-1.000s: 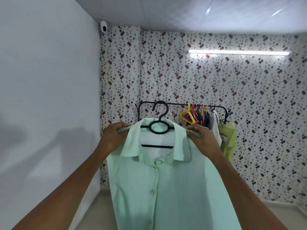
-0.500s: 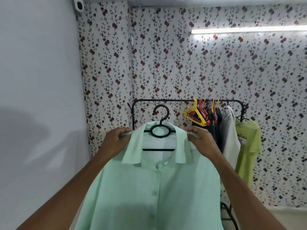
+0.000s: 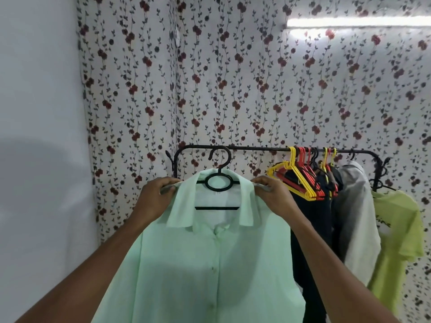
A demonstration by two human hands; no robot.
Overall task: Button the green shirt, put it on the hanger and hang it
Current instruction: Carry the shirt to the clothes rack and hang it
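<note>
Both hands pinch the shoulders of the pale mint-green buttoned shirt (image 3: 210, 264), the left hand (image 3: 155, 199) and right hand (image 3: 274, 198) closed on fabric either side of the collar. It sits on a black plastic hanger (image 3: 218, 180), whose hook is level with the black metal clothes rail (image 3: 256, 148); whether the hook touches the rail I cannot tell.

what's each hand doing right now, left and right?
Left hand: closed on the green shirt at the hanger's left shoulder.
Right hand: closed on the green shirt at the hanger's right shoulder.
</note>
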